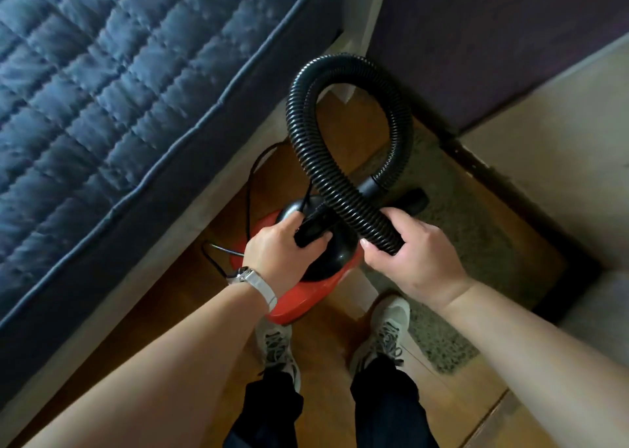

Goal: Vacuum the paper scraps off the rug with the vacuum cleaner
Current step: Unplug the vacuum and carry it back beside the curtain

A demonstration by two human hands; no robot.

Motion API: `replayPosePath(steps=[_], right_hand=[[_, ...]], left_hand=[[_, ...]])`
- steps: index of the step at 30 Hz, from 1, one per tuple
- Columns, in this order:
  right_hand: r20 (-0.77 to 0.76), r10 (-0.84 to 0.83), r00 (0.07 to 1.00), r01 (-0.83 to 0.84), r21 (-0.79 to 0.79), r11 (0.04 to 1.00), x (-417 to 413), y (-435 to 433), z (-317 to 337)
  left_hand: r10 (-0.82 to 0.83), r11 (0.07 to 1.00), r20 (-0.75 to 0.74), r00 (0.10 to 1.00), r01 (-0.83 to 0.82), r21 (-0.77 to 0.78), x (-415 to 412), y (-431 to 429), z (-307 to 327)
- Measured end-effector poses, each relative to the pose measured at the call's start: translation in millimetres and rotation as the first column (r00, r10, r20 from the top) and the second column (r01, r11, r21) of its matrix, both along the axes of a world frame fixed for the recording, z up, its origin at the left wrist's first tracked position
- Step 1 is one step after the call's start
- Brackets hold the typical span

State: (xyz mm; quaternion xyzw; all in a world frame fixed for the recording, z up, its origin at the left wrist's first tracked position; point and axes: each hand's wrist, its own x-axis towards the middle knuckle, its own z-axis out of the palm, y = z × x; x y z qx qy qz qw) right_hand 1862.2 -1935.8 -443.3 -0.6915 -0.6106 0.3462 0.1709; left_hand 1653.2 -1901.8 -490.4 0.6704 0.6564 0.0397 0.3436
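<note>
One red vacuum cleaner (308, 294) is down by the feet over the wood floor (357, 131). The left hand (279, 251) grips its black handle (311, 228), and the right hand (420, 258) grips the hose (340, 188). On the rug (476, 236) beside it, vacuuming has apparently not yet begun.

Forearms are bare, no sleeves anywhere along them. There's a watch (252, 282) just behind the left hand (282, 248), silvery case on a pale, whitish strap. Trousers (269, 413) are dark navy, kinda loose at the ankle. Sneakers (388, 332) are light grey with rounded pale toe caps and a darker mottled pattern across the laces.
</note>
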Motion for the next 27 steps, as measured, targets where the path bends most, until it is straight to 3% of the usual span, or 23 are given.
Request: replayPosePath(steps=[17,27], right_hand=[[-0.043,-0.124,0.991,0.127,0.077,0.989,-10.3,-47.7,302.3],[-0.095,-0.106,0.990,0.121,0.174,0.977,-41.1,-37.1,420.1]], left_hand=[[-0.120,0.957,-0.023,0.993,0.122,0.265,-22.1,-6.8,309.4],[-0.035,0.942,-0.008,0.999,0.035,0.333,-50.2,-16.1,437.5]])
